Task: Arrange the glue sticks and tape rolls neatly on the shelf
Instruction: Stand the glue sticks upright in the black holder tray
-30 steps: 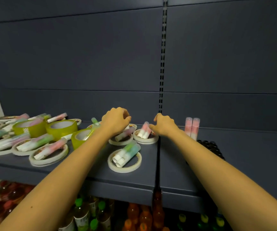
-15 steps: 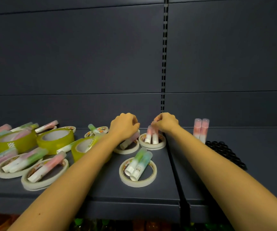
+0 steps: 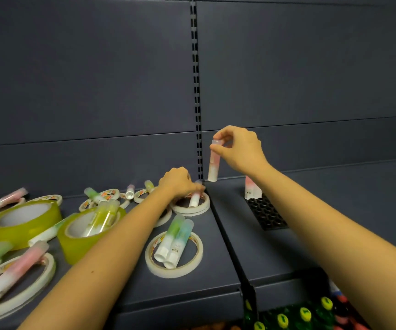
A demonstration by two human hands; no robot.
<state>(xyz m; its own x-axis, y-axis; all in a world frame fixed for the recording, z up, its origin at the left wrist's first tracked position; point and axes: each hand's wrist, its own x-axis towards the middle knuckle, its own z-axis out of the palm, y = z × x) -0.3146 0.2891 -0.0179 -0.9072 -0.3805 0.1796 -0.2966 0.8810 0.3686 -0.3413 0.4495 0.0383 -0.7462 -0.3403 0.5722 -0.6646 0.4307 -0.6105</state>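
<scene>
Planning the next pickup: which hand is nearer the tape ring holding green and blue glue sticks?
Left. The left hand is behind that tape ring; the right hand, raised farther back, pinches a pink glue stick.

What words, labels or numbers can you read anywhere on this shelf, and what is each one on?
None can be read.
Glue sticks in the near tape ring: small print on the white ends, too blurred.
Standing glue sticks: dark mark, too small.
Tape roll cores: coloured print, blurred.
Yellow bottle caps: dark marks, unreadable.
</scene>
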